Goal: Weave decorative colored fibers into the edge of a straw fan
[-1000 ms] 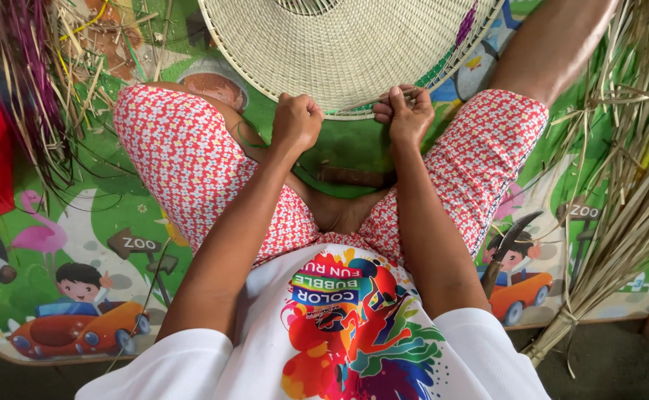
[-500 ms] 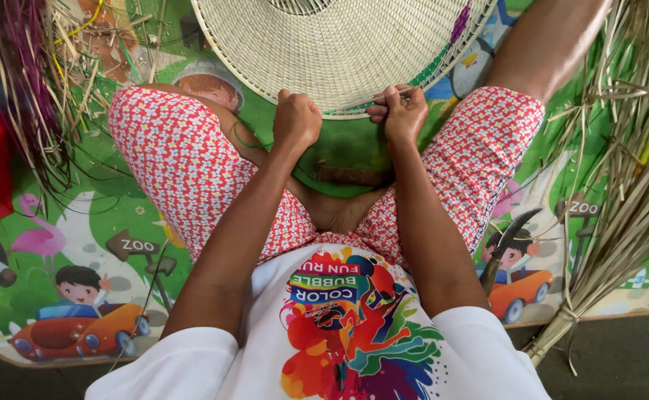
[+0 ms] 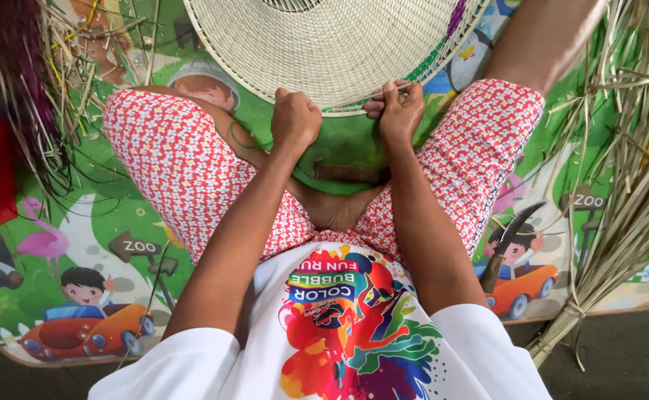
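**Both hands at rim of woven round piece**

Head view: person sits cross-legged on a cartoon play mat [image 3: 80,244], both forearms reaching forward between the knees. Left hand [image 3: 295,118] is clenched in a fist, knuckles up, at the near rim of the woven piece [image 3: 332,44]; a thin green strand [image 3: 244,141] loops just below it, whether the fist grips it cannot be told. Right hand [image 3: 397,110] is curled, fingers pinching the rim edge, thumb side pressed to the weave.

Woven piece: round, pale straw, tight weave, lying ahead of the knees, partly cut off at top; green and purple strands run along its right edge. A brown stick-like tool [image 3: 350,172] lies on the mat between the legs. Loose dry straw bundle [image 3: 621,185] right, purple fibres [image 3: 13,74] left.
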